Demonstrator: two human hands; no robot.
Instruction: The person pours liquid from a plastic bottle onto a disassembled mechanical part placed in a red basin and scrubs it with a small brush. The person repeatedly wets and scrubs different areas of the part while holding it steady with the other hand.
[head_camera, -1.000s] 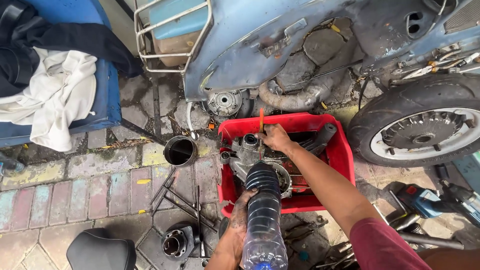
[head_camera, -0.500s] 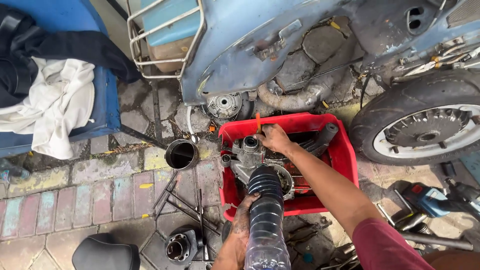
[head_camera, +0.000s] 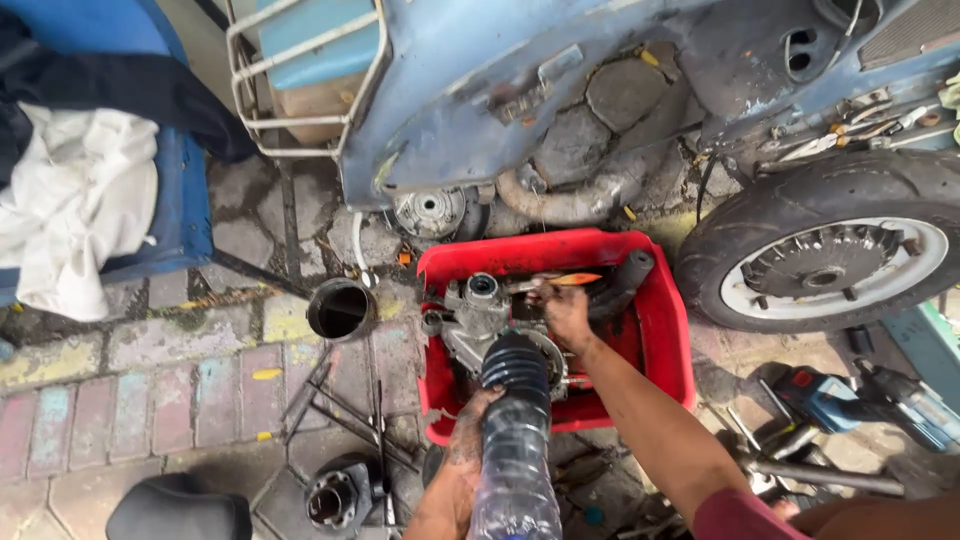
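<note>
A greasy metal engine part lies in a red plastic tub. My right hand reaches into the tub and grips an orange-handled tool laid across the part. My left hand holds a clear plastic bottle fitted with a black ribbed rubber boot, whose end points down at the engine part.
A blue scooter body lies on its side behind the tub, its tyre at the right. A black cylinder and metal rods lie on the brick paving at left. A blue power drill is at right, white cloth at far left.
My right hand has turned the orange-handled tool from upright to lying sideways across the engine part. The bottle and left hand stay about where they were.
</note>
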